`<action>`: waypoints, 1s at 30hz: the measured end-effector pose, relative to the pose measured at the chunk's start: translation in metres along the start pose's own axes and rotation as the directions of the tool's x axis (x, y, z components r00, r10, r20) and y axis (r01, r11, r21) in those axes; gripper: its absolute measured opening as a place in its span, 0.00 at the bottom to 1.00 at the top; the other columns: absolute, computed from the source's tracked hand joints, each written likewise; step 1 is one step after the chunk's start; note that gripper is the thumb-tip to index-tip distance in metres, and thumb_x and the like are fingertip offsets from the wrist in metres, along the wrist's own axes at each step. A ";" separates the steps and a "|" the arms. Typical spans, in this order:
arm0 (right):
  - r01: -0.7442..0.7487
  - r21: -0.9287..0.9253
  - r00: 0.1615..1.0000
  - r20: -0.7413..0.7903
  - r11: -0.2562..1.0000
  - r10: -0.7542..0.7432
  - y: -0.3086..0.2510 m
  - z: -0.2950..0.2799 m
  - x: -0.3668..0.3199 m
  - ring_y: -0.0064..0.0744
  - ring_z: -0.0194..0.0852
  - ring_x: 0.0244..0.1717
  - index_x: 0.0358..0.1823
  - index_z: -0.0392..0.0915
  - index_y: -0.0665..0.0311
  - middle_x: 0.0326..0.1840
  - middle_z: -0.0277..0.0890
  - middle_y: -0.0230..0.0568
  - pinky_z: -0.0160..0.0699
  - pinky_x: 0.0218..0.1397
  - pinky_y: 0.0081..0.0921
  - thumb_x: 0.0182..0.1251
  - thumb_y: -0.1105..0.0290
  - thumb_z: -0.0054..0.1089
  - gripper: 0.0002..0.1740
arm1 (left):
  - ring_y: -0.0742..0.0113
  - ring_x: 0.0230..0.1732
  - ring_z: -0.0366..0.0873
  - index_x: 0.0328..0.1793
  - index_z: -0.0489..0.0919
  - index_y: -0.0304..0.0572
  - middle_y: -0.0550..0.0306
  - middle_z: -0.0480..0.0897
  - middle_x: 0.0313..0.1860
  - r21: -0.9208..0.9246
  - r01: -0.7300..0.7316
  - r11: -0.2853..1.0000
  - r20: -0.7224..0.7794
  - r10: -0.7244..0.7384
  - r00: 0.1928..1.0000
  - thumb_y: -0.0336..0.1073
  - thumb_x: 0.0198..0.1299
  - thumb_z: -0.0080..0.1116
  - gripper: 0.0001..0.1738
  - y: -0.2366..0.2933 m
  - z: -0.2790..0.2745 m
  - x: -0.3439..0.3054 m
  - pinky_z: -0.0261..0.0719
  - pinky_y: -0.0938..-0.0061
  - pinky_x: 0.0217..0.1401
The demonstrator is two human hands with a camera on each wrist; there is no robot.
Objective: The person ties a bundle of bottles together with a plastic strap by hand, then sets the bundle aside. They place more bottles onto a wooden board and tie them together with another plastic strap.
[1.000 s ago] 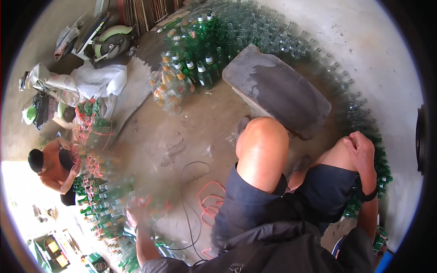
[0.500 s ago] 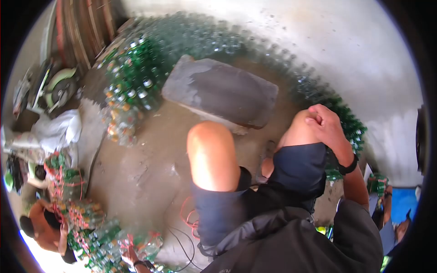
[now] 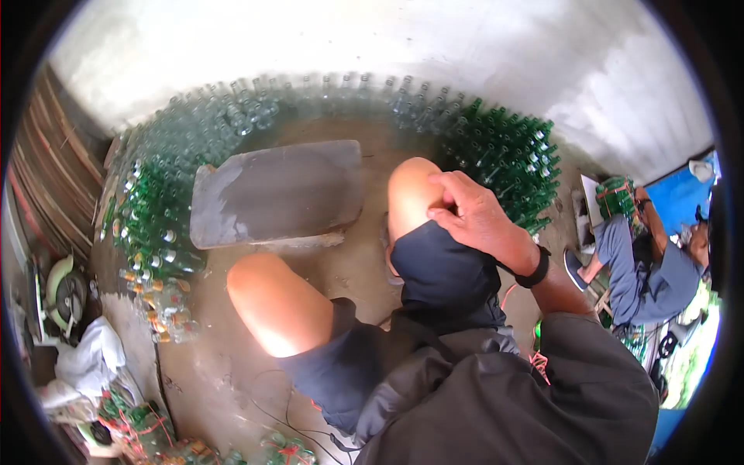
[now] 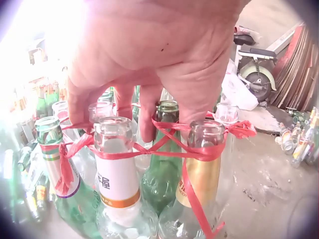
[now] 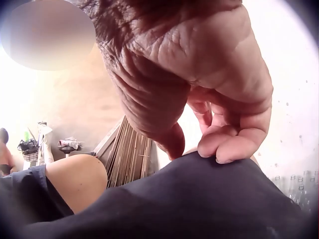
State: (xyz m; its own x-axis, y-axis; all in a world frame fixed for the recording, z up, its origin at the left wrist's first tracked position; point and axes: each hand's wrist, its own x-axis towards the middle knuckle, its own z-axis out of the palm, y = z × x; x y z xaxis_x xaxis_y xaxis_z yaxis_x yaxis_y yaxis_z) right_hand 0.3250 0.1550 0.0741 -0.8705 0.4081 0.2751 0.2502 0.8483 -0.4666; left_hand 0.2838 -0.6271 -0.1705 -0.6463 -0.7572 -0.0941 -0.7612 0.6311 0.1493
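Observation:
In the left wrist view my left hand (image 4: 154, 55) reaches down from above over a bundle of glass bottles (image 4: 117, 177), its fingers hooked in among the necks. Red plastic twine (image 4: 164, 153) loops round these necks and ties them together. Clear and green bottles make up the bundle, some with paper labels. The head view does not show this hand. My right hand (image 3: 480, 221) rests by my right knee (image 3: 415, 186) with loosely bent fingers and nothing in them. Seen from the right wrist, its fingertips (image 5: 232, 152) touch down at the dark shorts (image 5: 189, 199).
A grey slab (image 3: 279, 194) lies before my knees. Clear bottles (image 3: 240, 116) and green bottles (image 3: 504, 155) line the wall. More bottles (image 3: 159, 256) stand left, near a scooter (image 3: 66, 294). At right another person (image 3: 651, 271) sits holding a bundle of green bottles (image 3: 616, 198).
The head view has swung right: slab and bottles shift left, and the seated person at right shows more fully. My left hand has left the head view. My right hand stays by the knee.

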 end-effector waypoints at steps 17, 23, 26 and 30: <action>-0.033 0.104 0.999 -0.032 0.994 0.037 -0.023 0.000 -0.043 0.46 0.81 0.39 0.55 0.76 0.62 0.53 0.73 0.44 0.83 0.37 0.34 0.57 0.75 0.75 0.24 | 0.58 0.50 0.80 0.55 0.85 0.27 0.44 0.83 0.56 -0.092 -0.103 0.990 -0.074 0.096 0.993 0.45 0.63 0.69 0.25 -0.016 -0.029 0.029 0.80 0.62 0.54; -0.067 0.118 0.997 -0.023 0.991 0.070 -0.014 0.001 -0.043 0.31 0.75 0.28 0.56 0.78 0.64 0.53 0.74 0.42 0.79 0.33 0.28 0.57 0.79 0.75 0.24 | 0.57 0.53 0.80 0.59 0.84 0.28 0.44 0.83 0.61 -0.345 -0.251 0.904 -0.176 0.200 0.964 0.44 0.65 0.67 0.25 -0.036 -0.054 0.040 0.80 0.62 0.57; -0.093 0.130 0.995 -0.016 0.987 0.096 -0.013 0.000 -0.043 0.26 0.73 0.26 0.56 0.78 0.64 0.53 0.74 0.40 0.77 0.32 0.25 0.58 0.79 0.74 0.23 | 0.70 0.41 0.77 0.54 0.87 0.30 0.59 0.87 0.42 -0.494 -0.367 0.788 -0.264 0.266 0.927 0.45 0.66 0.64 0.22 0.019 -0.053 0.032 0.76 0.74 0.46; -0.116 0.141 0.993 -0.003 0.983 0.117 -0.009 0.000 -0.045 0.23 0.72 0.26 0.57 0.78 0.64 0.55 0.74 0.40 0.75 0.32 0.23 0.60 0.81 0.73 0.23 | 0.64 0.43 0.81 0.57 0.85 0.30 0.49 0.87 0.47 -0.800 -0.216 0.559 0.035 0.403 0.914 0.43 0.69 0.64 0.21 0.103 -0.073 -0.014 0.82 0.67 0.49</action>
State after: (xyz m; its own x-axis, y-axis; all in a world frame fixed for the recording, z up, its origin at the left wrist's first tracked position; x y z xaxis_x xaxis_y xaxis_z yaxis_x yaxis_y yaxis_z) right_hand 0.3623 0.1292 0.0654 -0.8338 0.5058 0.2213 0.2871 0.7396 -0.6087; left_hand 0.2187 -0.5638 -0.0818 -0.8999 -0.4320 -0.0600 -0.2429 0.3821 0.8916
